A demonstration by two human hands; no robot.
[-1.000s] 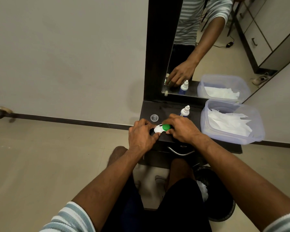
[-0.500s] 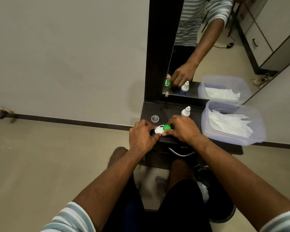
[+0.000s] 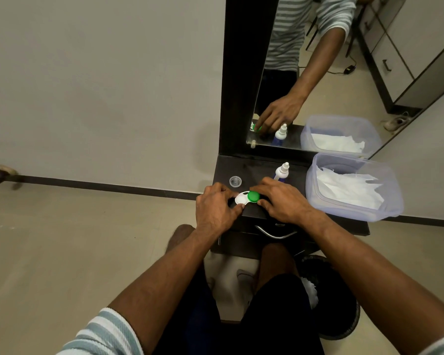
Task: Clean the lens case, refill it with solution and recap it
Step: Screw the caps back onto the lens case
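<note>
A white lens case (image 3: 242,199) lies on the dark vanity top (image 3: 256,166). Its right well carries a green cap (image 3: 253,196). My left hand (image 3: 214,210) pinches the case's left end between thumb and fingers. My right hand (image 3: 282,201) has its fingertips curled round the green cap. A small clear cap (image 3: 235,181) lies loose on the top behind the case. The solution bottle (image 3: 282,171), white-nozzled with a blue body, stands upright just behind my right hand.
A clear plastic tub (image 3: 349,211) holding white tissues sits at the right of the vanity top. A mirror (image 3: 318,73) rises behind. A drawer handle (image 3: 274,234) is below the top's front edge. My knees and a dark bin (image 3: 338,311) are below.
Both hands stay on the case. The green cap and case have shifted very slightly under the fingers; the right hand's fingers have moved a little around the cap.
</note>
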